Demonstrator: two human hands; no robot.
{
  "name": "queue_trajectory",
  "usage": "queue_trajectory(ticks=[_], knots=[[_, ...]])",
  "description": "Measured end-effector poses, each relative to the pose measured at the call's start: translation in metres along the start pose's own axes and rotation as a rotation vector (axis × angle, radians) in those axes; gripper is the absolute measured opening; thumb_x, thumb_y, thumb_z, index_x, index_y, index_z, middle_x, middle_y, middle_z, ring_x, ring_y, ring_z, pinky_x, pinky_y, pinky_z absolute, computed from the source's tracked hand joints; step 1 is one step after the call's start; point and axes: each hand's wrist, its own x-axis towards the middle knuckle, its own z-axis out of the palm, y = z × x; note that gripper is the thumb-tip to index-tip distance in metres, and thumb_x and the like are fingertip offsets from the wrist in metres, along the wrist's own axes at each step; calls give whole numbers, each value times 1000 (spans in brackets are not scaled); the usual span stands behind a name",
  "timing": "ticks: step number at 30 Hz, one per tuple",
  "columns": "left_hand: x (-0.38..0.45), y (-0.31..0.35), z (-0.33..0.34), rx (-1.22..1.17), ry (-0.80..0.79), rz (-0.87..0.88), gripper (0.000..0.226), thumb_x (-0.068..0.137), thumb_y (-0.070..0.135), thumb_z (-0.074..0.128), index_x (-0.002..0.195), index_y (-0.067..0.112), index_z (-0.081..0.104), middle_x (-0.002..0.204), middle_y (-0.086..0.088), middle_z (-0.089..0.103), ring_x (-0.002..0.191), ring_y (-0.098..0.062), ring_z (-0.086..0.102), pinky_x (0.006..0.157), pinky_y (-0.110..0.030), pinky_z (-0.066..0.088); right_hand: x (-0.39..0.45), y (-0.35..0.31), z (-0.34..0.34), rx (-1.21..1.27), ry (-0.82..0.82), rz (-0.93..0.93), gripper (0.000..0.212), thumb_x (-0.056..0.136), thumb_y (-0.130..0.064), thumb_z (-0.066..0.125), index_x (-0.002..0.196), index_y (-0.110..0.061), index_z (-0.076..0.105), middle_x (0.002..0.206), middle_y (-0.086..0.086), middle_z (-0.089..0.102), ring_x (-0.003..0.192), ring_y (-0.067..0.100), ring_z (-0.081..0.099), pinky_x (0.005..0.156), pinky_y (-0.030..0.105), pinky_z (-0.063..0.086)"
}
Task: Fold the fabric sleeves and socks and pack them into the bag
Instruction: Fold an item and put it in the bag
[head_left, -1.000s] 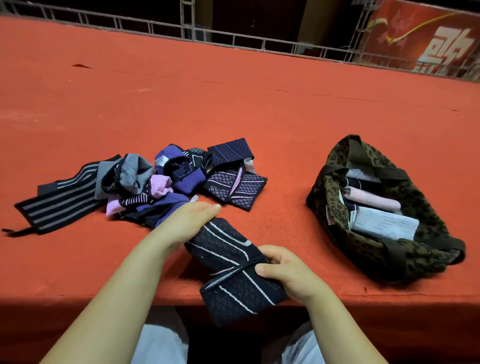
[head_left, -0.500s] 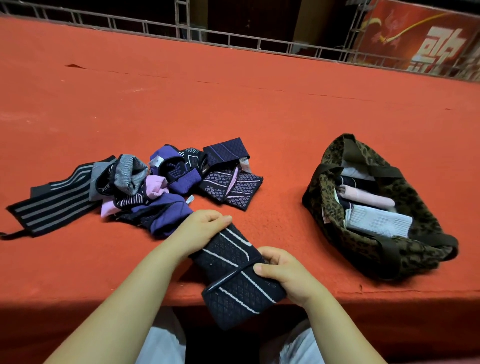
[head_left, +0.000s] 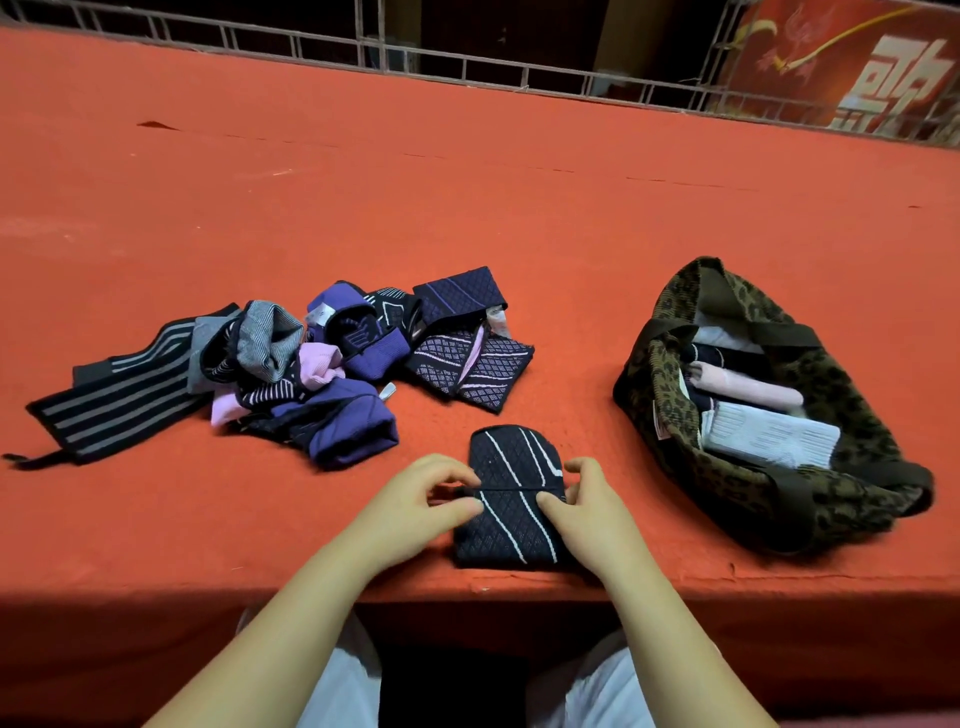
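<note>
A dark navy quilted sleeve with white lines (head_left: 511, 499) lies folded near the table's front edge. My left hand (head_left: 423, 499) pinches its left side at the fold line, and my right hand (head_left: 589, 506) pinches its right side. A loose pile of dark, purple, pink and grey sleeves and socks (head_left: 291, 374) lies to the left. The leopard-print bag (head_left: 660, 364) stands open at the right, holding a white folded sock (head_left: 769, 436) and a pink folded piece (head_left: 748, 387).
The red cloth-covered table (head_left: 467, 182) stretches far back to a metal railing (head_left: 467, 62). A long striped black-and-grey sleeve (head_left: 114, 395) extends from the pile toward the left edge. My lap shows under the table's front edge.
The navy sleeve hung diagonally over the table edge; now it lies folded and straight on the table. Both hands have shifted to pinch it at the fold, one on each side.
</note>
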Motion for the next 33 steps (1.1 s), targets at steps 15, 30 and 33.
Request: queue_trajectory(ticks=[15, 30, 33], knots=[[11, -1, 24, -372, 86, -103, 46, 73, 12, 70, 108, 34, 51, 76, 3, 51, 63, 1, 53, 67, -18, 44, -46, 18, -19, 209, -93, -195, 71, 74, -36, 76, 127, -45, 30, 88, -9, 65, 81, -5, 58, 75, 10, 42], [23, 9, 25, -269, 59, -307, 88, 86, 21, 65, 149, 27, 5, 91, 6, 65, 70, 0, 61, 66, -18, 44, 14, -1, 17, 277, 265, -97, 84, 87, -7, 59, 151, -23, 8, 99, 3, 60, 93, 24, 61, 81, 30, 42], [7, 2, 23, 20, 80, -143, 94, 72, 40, 73, 147, 32, 18, 125, 7, 54, 112, -7, 52, 97, -22, 38, 21, 0, 19, 232, 263, -40, 86, 87, -9, 59, 151, -21, 3, 104, 5, 60, 96, 23, 59, 79, 28, 39]])
